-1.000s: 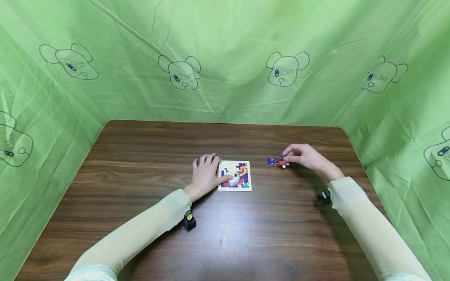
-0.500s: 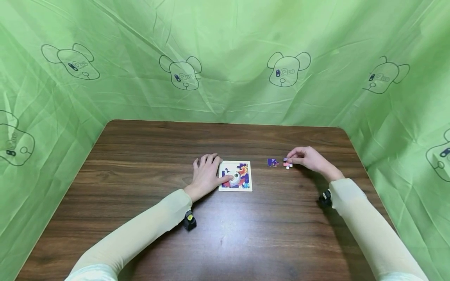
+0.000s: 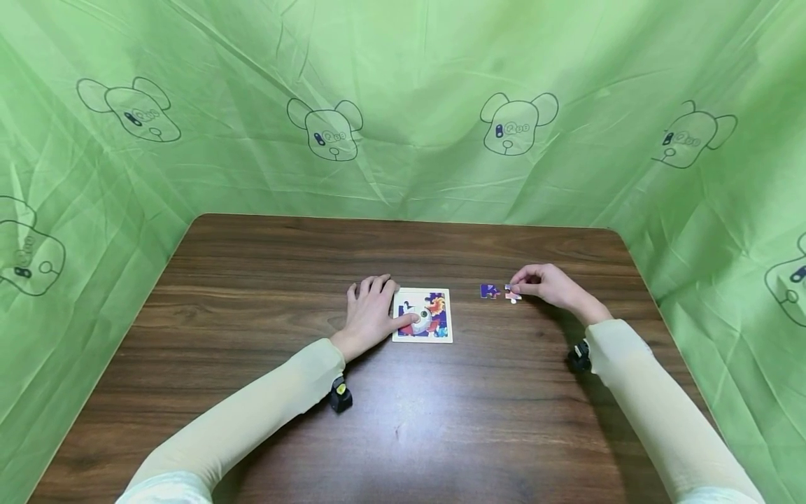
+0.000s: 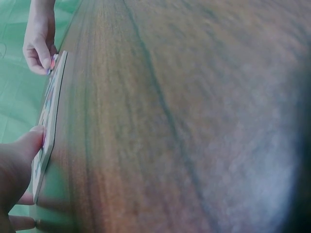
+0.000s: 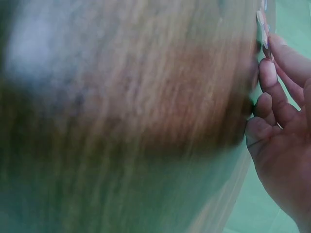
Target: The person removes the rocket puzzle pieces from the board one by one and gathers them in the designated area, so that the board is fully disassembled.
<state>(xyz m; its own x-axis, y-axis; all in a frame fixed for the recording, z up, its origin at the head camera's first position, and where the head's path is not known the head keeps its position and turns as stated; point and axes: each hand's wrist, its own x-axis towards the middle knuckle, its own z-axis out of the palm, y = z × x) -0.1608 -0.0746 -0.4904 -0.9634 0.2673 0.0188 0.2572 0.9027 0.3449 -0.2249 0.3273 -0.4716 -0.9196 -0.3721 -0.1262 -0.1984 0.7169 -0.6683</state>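
Note:
My left hand [image 3: 371,322] lies with spread fingers at the left edge of a square jigsaw puzzle board [image 3: 452,315] with a pale frame. Its thumb presses on the printed picture, as the left wrist view also shows from low at the side. Part of the picture is hidden under that thumb. To the right, my right hand [image 3: 548,285] pinches a small purple and pink puzzle piece [image 3: 513,297] between thumb and fingertips. The right wrist view shows this piece [image 5: 263,26] edge-on at the fingertips. Just left of it, a purple puzzle piece [image 3: 488,290] lies on the table.
The brown wood-grain table [image 3: 290,259] has rounded far corners. A green cloth [image 3: 415,182] with bear-head drawings hangs behind it and along both sides. Black wrist cameras sit below each cuff.
My right hand first drew its puzzle piece right, away from the purple one, opening a gap, then came slightly back left. My left hand and the board have stayed in place.

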